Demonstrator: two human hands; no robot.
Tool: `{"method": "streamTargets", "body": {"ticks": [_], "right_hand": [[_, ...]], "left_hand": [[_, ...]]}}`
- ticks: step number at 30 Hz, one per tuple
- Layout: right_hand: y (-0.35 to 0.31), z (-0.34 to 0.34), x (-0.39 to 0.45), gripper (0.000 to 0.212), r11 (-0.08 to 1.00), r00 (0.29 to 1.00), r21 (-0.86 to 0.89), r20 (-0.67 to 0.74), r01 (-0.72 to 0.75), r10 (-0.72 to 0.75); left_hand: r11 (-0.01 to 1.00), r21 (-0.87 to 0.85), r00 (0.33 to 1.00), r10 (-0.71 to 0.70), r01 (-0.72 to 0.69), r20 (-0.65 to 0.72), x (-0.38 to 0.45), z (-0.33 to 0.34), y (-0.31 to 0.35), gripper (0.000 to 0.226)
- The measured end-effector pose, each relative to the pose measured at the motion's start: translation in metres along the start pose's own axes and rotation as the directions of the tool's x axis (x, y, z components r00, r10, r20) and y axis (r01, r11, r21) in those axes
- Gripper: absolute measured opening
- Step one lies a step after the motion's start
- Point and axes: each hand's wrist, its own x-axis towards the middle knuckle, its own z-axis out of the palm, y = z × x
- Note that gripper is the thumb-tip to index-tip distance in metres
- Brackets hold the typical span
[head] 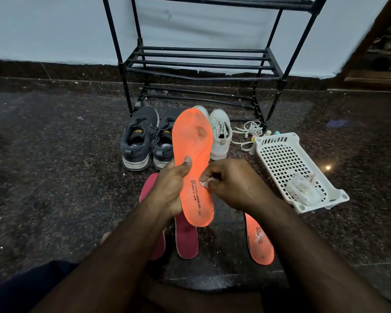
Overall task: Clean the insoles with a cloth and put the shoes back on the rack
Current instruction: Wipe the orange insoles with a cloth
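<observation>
My left hand (168, 188) grips an orange insole (193, 154) by its heel half, thumb on top, holding it upright in front of me. My right hand (228, 182) pinches a small white cloth (204, 182) against the insole's right edge. A second orange insole (259, 240) lies on the floor at the right. Two dark red insoles (186, 238) lie under my hands. A grey pair of shoes (142, 138) and a white pair of shoes (219, 134) stand in front of the black rack (201, 64), whose shelves hold nothing.
A white perforated plastic basket (287, 159) lies tilted on the floor at the right, with a crumpled white cloth (301, 190) inside. Loose white laces (248, 131) and small bottles (271, 133) lie by the rack's right leg. The floor is dark speckled stone.
</observation>
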Motion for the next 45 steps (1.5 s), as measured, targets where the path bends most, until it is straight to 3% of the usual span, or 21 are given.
{"method": "streamTargets", "body": {"ticks": [4, 10, 14, 16, 20, 23, 26, 28, 31, 34, 35, 37, 40, 42, 45], "right_hand": [[0.000, 0.003, 0.003, 0.020, 1.000, 0.975, 0.031, -0.223, -0.003, 0.010], [-0.006, -0.001, -0.002, 0.015, 0.998, 0.996, 0.038, 0.076, -0.041, 0.038], [-0.008, 0.001, -0.001, 0.013, 0.983, 0.990, 0.159, -0.091, -0.094, 0.109], [-0.012, 0.009, -0.001, 0.016, 0.986, 0.987, 0.130, -0.107, -0.102, 0.117], [-0.024, 0.016, -0.005, 0.018, 0.993, 0.995, 0.089, 0.073, -0.077, 0.070], [-0.025, 0.012, -0.007, 0.016, 0.976, 0.983, 0.191, 0.171, -0.102, 0.069], [-0.018, 0.012, -0.003, 0.014, 0.970, 0.990, 0.221, -0.069, -0.105, 0.123], [-0.016, 0.015, 0.000, 0.016, 0.985, 0.986, 0.143, -0.120, -0.100, 0.118], [-0.022, 0.020, -0.003, 0.019, 0.987, 0.996, 0.137, 0.032, -0.082, 0.079], [-0.024, 0.017, -0.006, 0.018, 0.969, 0.974, 0.229, 0.222, -0.095, 0.043], [-0.023, 0.014, -0.005, 0.017, 0.953, 0.973, 0.280, 0.225, -0.114, 0.050], [-0.017, 0.007, -0.002, 0.014, 0.941, 0.993, 0.322, 0.074, -0.107, 0.088], [-0.017, 0.010, -0.002, 0.015, 0.987, 0.992, 0.150, -0.102, -0.054, 0.070], [-0.023, 0.018, -0.005, 0.017, 0.992, 0.998, 0.113, -0.036, -0.055, 0.059], [-0.024, 0.021, -0.005, 0.017, 0.976, 0.990, 0.209, 0.135, -0.068, 0.040]], "left_hand": [[0.999, 0.043, 0.999, 0.002, -0.004, 0.034, -0.005, 0.006, -0.004, 0.028], [0.999, -0.039, 1.000, 0.006, -0.005, 0.019, 0.000, 0.000, -0.001, 0.028], [0.993, -0.100, 0.997, -0.063, 0.067, 0.036, -0.004, 0.004, 0.003, 0.038], [0.983, -0.134, 0.992, -0.118, 0.124, 0.053, -0.007, 0.006, 0.004, 0.046], [0.970, -0.169, 0.984, -0.167, 0.175, 0.065, -0.007, 0.005, 0.005, 0.057], [0.975, -0.135, 0.983, -0.173, 0.179, 0.052, -0.007, 0.004, 0.007, 0.059], [0.985, -0.131, 0.993, -0.113, 0.116, 0.028, -0.005, 0.003, 0.005, 0.054], [0.985, -0.151, 0.996, -0.085, 0.088, 0.027, -0.003, 0.002, 0.002, 0.053], [0.976, -0.189, 0.993, -0.104, 0.112, 0.050, -0.001, 0.002, 0.000, 0.054], [0.974, -0.171, 0.988, -0.139, 0.150, 0.072, -0.001, 0.001, 0.003, 0.056], [0.976, -0.163, 0.988, -0.135, 0.146, 0.075, 0.000, 0.000, 0.004, 0.057], [0.983, -0.145, 0.993, -0.105, 0.112, 0.051, 0.000, 0.000, 0.005, 0.055], [0.987, -0.138, 0.996, -0.079, 0.083, 0.032, 0.000, 0.001, 0.001, 0.050], [0.982, -0.150, 0.993, -0.115, 0.118, 0.027, -0.002, 0.003, 0.000, 0.051], [0.967, -0.173, 0.982, -0.183, 0.188, 0.046, -0.003, 0.003, 0.004, 0.055]]}}
